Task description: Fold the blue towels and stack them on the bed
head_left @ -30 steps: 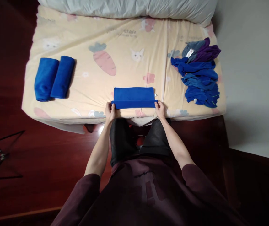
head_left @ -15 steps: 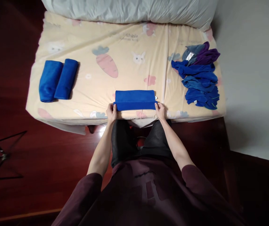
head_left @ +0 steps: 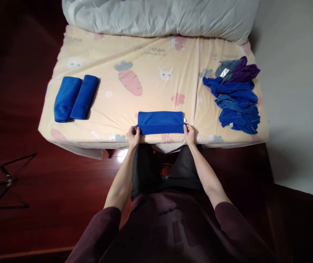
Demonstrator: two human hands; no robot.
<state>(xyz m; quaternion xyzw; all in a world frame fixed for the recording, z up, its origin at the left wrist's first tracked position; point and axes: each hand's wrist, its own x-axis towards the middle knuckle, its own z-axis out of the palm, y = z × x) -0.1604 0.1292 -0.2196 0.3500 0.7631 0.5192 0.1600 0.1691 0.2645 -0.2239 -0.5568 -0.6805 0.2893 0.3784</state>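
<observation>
A blue towel lies on the bed in front of me, its near edge folded over in a strip and a small white tag at its right end. My left hand pinches the left end of that folded strip. At the opposite end, my right hand grips the strip between thumb and fingers. Two blue folded towels lie side by side on the left of the bed. A crumpled pile of blue and purple cloths sits at the right.
The bed has a cream sheet printed with carrots and rabbits. A white quilt is bunched along its far side. A grey-white wall stands to the right. Black stand legs rest on the dark red floor at left.
The whole view has shifted, so everything appears slightly lower and farther right. Both hands keep hold of the towel's folded near edge, and the fold looks a little wider.
</observation>
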